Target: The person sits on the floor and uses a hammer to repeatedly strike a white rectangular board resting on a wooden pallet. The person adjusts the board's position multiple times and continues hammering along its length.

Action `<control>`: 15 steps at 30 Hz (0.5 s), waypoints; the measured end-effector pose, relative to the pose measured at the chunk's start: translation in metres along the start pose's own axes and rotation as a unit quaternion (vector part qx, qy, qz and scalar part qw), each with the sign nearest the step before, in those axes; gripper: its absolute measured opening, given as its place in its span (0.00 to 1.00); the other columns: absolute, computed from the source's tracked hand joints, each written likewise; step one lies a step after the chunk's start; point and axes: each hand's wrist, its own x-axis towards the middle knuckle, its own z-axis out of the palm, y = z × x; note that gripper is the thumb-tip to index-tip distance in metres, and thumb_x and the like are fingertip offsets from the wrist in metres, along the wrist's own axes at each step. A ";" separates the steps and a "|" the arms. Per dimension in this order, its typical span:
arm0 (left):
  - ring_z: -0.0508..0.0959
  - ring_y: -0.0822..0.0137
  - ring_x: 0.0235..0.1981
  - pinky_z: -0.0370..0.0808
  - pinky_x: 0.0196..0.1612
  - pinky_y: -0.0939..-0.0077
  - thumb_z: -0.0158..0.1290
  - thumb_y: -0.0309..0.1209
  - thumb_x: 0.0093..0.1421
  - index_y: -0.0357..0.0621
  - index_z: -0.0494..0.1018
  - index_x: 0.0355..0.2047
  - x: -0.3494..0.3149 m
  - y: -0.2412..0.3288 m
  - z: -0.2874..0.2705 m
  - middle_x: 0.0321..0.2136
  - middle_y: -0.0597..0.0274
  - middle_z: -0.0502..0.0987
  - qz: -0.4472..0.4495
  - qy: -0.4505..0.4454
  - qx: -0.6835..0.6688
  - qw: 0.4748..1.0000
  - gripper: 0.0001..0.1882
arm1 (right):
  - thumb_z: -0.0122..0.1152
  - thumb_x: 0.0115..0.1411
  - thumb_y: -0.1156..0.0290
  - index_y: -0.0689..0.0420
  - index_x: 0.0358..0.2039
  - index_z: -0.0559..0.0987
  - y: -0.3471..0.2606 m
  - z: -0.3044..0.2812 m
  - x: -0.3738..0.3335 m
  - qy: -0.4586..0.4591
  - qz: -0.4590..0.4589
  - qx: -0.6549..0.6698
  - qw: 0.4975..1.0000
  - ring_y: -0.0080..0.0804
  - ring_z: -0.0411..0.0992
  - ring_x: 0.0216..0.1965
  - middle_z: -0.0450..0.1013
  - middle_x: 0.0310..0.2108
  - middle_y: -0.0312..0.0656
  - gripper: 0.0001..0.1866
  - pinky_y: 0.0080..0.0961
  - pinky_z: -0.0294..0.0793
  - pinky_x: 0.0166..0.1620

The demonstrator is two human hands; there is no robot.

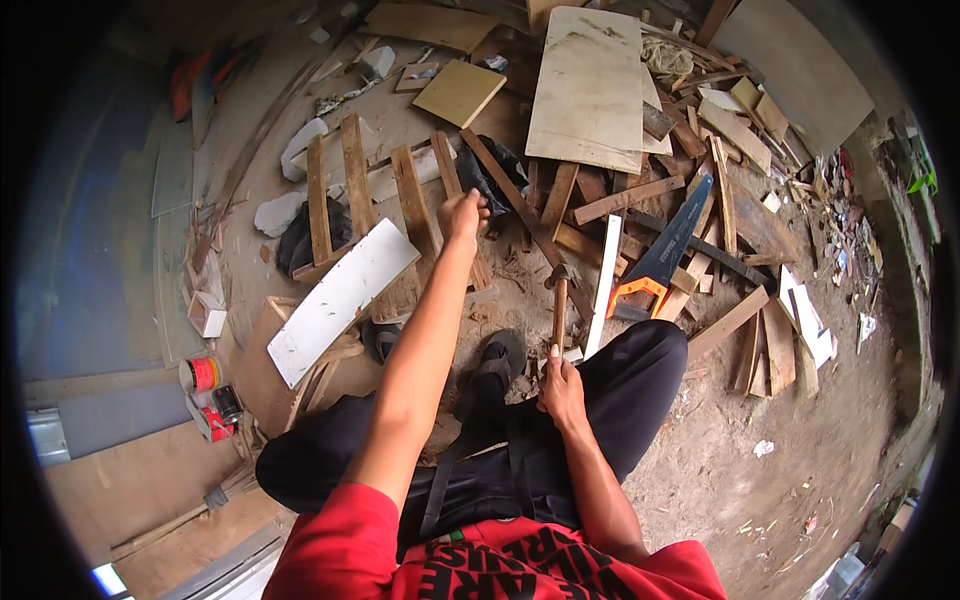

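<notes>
My right hand [564,392] is wrapped round the wooden handle of a hammer [558,315], its metal head pointing away from me above my lap. Stretched forward, my left hand [463,214] is closed with curled fingers over a slat of a wooden frame [411,196]; what its fingers hold, if anything, is hidden. Several parallel slats make up this frame, which lies on the ground in front of my feet. Across its near left part rests a white board [343,300] with small dark marks. Just beyond my left hand lies a black plastic bag [492,180].
To the right, a handsaw [665,245] with an orange handle leans on piled scrap wood [735,255]. A large pale panel [585,90] lies across the pile's far side. A yellowish square board [459,93] lies farther off. Red tins [214,424] stand at my left.
</notes>
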 end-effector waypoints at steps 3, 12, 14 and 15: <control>0.81 0.70 0.29 0.77 0.29 0.75 0.55 0.36 0.65 0.36 0.77 0.42 0.024 0.033 0.009 0.34 0.60 0.82 0.015 0.017 0.149 0.989 0.15 | 0.41 0.71 0.42 0.53 0.25 0.63 -0.011 0.001 0.012 -0.002 -0.014 0.021 1.000 0.22 0.56 0.12 0.57 0.15 0.31 0.28 0.23 0.59 0.15; 0.79 0.73 0.38 0.75 0.39 0.77 0.52 0.36 0.69 0.38 0.76 0.50 -0.057 0.027 -0.118 0.40 0.61 0.82 0.131 -0.123 0.167 0.969 0.15 | 0.41 0.71 0.42 0.56 0.27 0.67 0.000 0.011 0.046 -0.015 -0.068 -0.054 0.996 0.23 0.59 0.11 0.60 0.16 0.33 0.29 0.24 0.59 0.15; 0.79 0.74 0.38 0.75 0.40 0.78 0.53 0.35 0.69 0.38 0.77 0.49 -0.085 0.012 -0.166 0.39 0.61 0.82 0.163 -0.105 0.199 0.961 0.15 | 0.42 0.71 0.41 0.55 0.28 0.66 -0.015 0.013 0.030 -0.039 -0.036 -0.031 0.998 0.23 0.58 0.11 0.59 0.15 0.32 0.29 0.23 0.58 0.15; 0.79 0.74 0.38 0.75 0.41 0.77 0.53 0.35 0.68 0.39 0.77 0.48 -0.098 0.005 -0.187 0.39 0.63 0.82 0.196 -0.074 0.203 0.957 0.14 | 0.42 0.71 0.41 0.54 0.28 0.66 -0.017 0.013 0.024 -0.047 -0.032 -0.024 0.998 0.22 0.57 0.11 0.58 0.15 0.31 0.28 0.23 0.57 0.14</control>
